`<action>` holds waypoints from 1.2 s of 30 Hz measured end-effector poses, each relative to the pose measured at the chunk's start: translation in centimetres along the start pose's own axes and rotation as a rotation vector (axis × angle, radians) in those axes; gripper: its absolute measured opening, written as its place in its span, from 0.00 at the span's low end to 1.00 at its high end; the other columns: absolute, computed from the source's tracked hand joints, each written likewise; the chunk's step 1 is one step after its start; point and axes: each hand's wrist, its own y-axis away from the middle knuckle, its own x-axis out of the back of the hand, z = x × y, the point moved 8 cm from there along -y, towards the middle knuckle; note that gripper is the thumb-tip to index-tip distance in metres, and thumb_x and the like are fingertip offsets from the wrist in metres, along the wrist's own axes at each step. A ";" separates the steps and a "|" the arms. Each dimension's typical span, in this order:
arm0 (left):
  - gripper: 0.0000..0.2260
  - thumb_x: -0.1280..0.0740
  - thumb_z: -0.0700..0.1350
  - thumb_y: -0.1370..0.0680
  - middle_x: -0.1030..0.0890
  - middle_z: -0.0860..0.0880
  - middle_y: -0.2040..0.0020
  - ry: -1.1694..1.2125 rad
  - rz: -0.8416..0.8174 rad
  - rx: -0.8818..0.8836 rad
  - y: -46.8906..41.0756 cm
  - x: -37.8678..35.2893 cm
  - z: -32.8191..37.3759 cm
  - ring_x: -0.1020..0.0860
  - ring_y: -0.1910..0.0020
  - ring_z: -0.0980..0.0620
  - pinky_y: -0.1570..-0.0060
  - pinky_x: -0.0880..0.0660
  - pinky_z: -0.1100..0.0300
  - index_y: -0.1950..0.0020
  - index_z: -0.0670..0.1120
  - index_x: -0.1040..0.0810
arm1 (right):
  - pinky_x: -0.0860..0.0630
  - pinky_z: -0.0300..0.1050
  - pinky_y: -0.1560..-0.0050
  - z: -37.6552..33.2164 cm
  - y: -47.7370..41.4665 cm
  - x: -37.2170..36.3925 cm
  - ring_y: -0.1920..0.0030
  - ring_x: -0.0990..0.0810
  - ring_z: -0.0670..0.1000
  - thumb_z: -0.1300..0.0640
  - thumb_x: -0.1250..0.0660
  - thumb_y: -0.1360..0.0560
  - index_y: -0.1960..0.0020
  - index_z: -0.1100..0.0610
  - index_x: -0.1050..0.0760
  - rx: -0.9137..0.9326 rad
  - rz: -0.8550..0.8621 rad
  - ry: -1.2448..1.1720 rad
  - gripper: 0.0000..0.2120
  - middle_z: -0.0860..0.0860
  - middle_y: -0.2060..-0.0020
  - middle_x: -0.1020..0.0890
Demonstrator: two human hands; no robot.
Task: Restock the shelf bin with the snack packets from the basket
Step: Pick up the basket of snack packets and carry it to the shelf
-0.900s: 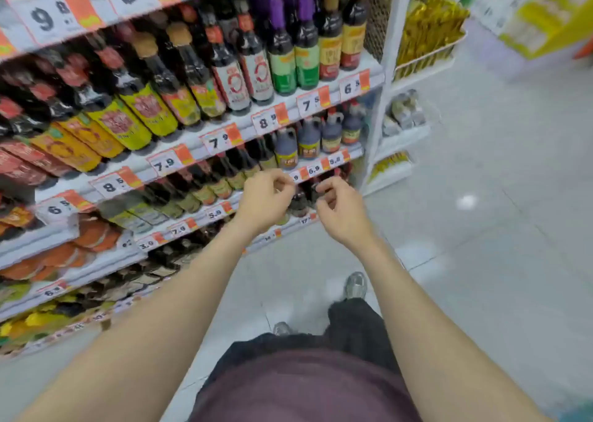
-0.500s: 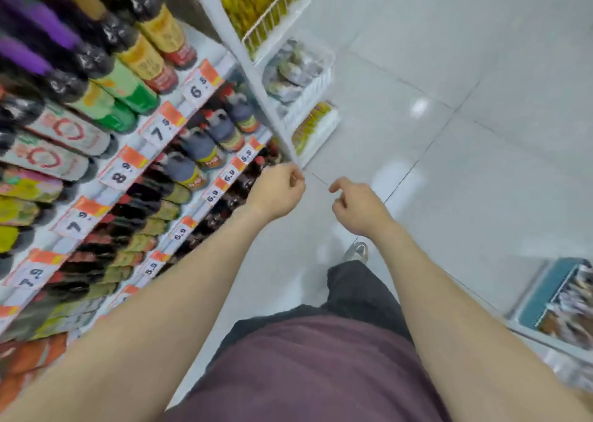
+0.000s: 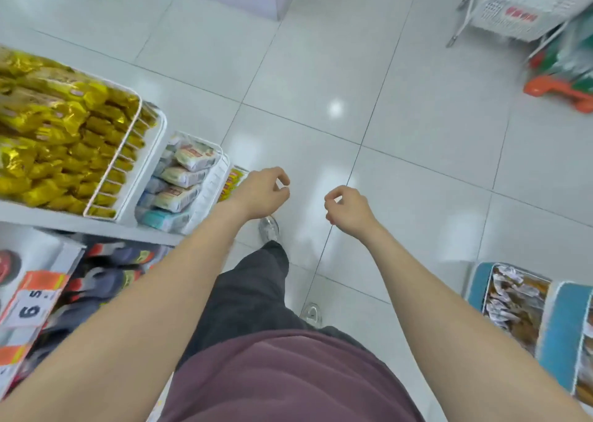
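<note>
Looking down at two empty hands above the white tiled floor [image 3: 417, 107] of a shop aisle

Left hand [image 3: 261, 194] and right hand [image 3: 348, 211] are held out in front of the body, fingers loosely curled and holding nothing. An orange basket [image 3: 558, 89] sits on the floor at far right, well apart from both hands; it is blurred, with green and red packets [image 3: 574, 59] heaped in it, probably the snacks. On the left, a wire shelf bin [image 3: 115, 161] holds gold packets [image 3: 57, 126], with a smaller bin [image 3: 211, 181] of white packets [image 3: 183, 176] just beside it. Such packets are likely light, soft and slippery, so they are best pinched by a sealed edge, or gathered several at once without crushing
</note>
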 end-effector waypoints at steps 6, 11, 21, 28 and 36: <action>0.12 0.39 0.47 0.19 0.21 0.56 0.56 0.004 0.148 -0.061 -18.1 13.6 3.6 0.20 0.50 0.44 0.48 0.21 0.50 0.40 0.52 0.19 | 0.24 0.42 0.63 -14.0 -15.7 7.3 0.54 0.15 0.55 0.57 0.38 0.21 0.44 0.52 0.23 0.040 0.141 -0.036 0.08 0.54 0.58 0.14; 0.10 0.39 0.48 0.20 0.18 0.51 0.52 -0.083 0.117 -0.047 -30.0 23.0 8.2 0.20 0.50 0.44 0.50 0.21 0.51 0.43 0.52 0.20 | 0.26 0.43 0.59 -24.9 -25.4 13.7 0.52 0.16 0.53 0.56 0.38 0.22 0.44 0.50 0.23 0.077 0.202 -0.035 0.09 0.52 0.59 0.15; 0.10 0.38 0.47 0.20 0.16 0.48 0.48 -0.244 0.024 -0.173 -56.9 35.1 19.7 0.20 0.48 0.44 0.47 0.20 0.49 0.44 0.50 0.19 | 0.22 0.48 0.56 -34.9 -48.4 27.2 0.55 0.19 0.53 0.57 0.40 0.22 0.35 0.53 0.26 0.087 0.349 0.072 0.16 0.53 0.66 0.17; 0.07 0.35 0.46 0.21 0.17 0.52 0.56 -0.214 0.050 -0.198 -75.3 44.7 28.9 0.19 0.53 0.45 0.52 0.20 0.52 0.48 0.51 0.18 | 0.18 0.55 0.51 -43.6 -66.0 38.4 0.55 0.18 0.54 0.54 0.40 0.21 0.31 0.53 0.29 0.064 0.276 0.150 0.19 0.52 0.58 0.17; 0.08 0.34 0.45 0.20 0.19 0.51 0.54 -0.152 0.150 -0.209 -96.2 55.4 36.5 0.20 0.50 0.45 0.50 0.21 0.51 0.46 0.47 0.16 | 0.19 0.54 0.56 -56.7 -85.5 50.9 0.55 0.19 0.58 0.57 0.40 0.22 0.29 0.52 0.32 0.155 0.282 0.255 0.22 0.54 0.59 0.19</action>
